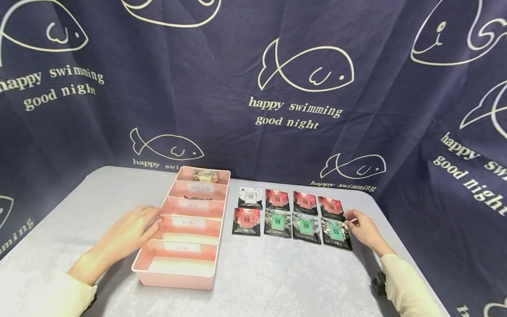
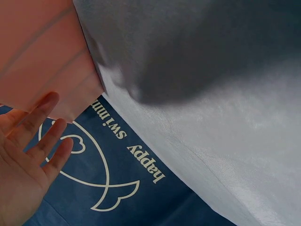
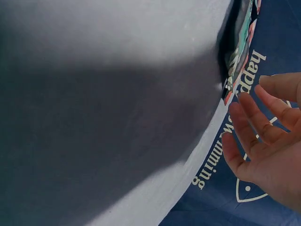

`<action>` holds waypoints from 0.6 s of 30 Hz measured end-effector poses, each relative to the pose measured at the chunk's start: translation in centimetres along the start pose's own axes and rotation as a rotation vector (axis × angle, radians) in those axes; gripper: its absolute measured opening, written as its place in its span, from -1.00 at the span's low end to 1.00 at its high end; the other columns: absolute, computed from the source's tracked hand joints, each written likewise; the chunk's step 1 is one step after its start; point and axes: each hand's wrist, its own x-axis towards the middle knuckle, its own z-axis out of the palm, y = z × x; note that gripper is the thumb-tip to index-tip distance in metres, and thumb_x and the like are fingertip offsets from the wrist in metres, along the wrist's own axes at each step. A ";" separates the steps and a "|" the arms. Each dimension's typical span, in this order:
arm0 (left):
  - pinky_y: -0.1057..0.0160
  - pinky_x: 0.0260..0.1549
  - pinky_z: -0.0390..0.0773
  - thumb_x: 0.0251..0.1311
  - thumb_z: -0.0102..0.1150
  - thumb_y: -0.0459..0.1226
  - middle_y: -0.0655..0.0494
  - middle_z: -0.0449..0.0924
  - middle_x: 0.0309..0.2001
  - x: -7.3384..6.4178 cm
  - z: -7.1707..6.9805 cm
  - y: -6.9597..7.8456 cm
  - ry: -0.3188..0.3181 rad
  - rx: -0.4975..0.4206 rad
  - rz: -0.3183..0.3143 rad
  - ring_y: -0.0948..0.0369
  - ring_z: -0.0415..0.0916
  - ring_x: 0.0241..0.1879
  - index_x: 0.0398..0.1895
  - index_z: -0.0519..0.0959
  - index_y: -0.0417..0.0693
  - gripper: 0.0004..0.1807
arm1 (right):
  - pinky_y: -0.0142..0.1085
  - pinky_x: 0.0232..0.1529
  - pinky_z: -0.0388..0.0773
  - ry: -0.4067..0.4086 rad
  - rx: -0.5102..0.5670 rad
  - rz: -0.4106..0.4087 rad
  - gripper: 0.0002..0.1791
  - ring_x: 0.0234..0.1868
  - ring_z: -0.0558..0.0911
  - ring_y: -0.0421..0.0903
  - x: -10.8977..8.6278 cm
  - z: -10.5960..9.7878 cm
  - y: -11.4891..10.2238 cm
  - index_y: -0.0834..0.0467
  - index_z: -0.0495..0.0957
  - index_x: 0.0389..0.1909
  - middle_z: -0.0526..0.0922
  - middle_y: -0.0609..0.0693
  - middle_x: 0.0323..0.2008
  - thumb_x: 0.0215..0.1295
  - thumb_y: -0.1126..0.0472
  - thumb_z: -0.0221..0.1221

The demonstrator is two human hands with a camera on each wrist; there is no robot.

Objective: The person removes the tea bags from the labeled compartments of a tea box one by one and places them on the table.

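Observation:
A long pink divided box (image 1: 176,280) stands on the left half of the table. My left hand (image 1: 123,233) is at its left side, fingers loosely extended; in the left wrist view the fingertips lie against the pink wall (image 2: 42,52) or very near it. Tea packets lie in two rows right of the box. My right hand (image 1: 363,228) is beside the right end of these rows, fingers relaxed, holding nothing. Nearest to it are a red-and-black packet (image 1: 331,208) and a black packet with a green label (image 1: 336,233); whether the fingertips touch either, I cannot tell.
In the box's back compartment sits a packet with a yellowish label (image 1: 205,176); a dark edge (image 1: 198,197) shows one compartment nearer. White labels mark the dividers. The rows include a white packet (image 1: 250,197), red ones and green-labelled ones. A navy curtain (image 1: 222,88) hangs behind the table.

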 end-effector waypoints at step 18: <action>-0.04 0.03 0.42 0.24 -0.01 -0.17 -0.10 0.56 -0.07 0.0 0.1 -0.1 -0.003 -0.001 -0.007 -0.03 0.46 0.00 -0.03 0.50 -0.22 -0.65 | 0.04 -0.15 0.53 0.033 0.035 -0.152 -0.76 -0.22 0.56 0.13 1.6 0.5 -5.6 0.33 0.47 -0.14 0.56 0.24 -0.20 0.16 0.36 0.13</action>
